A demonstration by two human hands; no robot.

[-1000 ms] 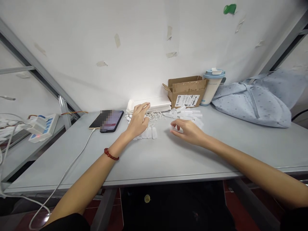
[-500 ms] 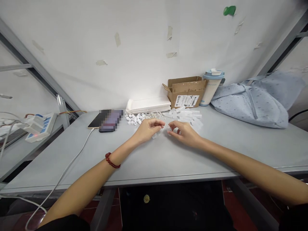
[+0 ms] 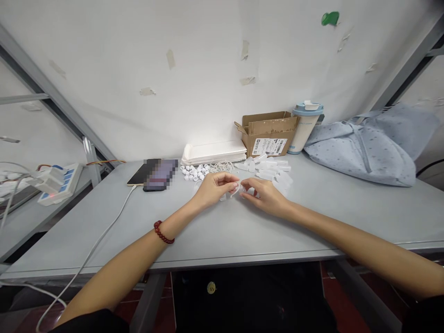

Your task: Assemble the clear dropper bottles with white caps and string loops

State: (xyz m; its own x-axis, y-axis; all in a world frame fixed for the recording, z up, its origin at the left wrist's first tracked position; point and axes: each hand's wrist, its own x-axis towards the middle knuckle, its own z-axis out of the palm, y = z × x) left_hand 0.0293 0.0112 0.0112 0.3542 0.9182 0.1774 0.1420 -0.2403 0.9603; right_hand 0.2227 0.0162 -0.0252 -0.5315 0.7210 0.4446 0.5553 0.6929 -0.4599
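While the left hand (image 3: pixel 211 189) pinches a white string (image 3: pixel 235 190), the right hand (image 3: pixel 266 194), loosely curled, apparently grips a clear plastic piece (image 3: pixel 242 188). String and piece lie between the hands.

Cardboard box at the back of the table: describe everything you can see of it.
The brown cardboard box stands open-topped on the grey table near the wall, a flap jutting out at its left. Its front bears a white printed label with a barcode. A tumbler stands at its right, contact unclear; the box's floor is hidden.
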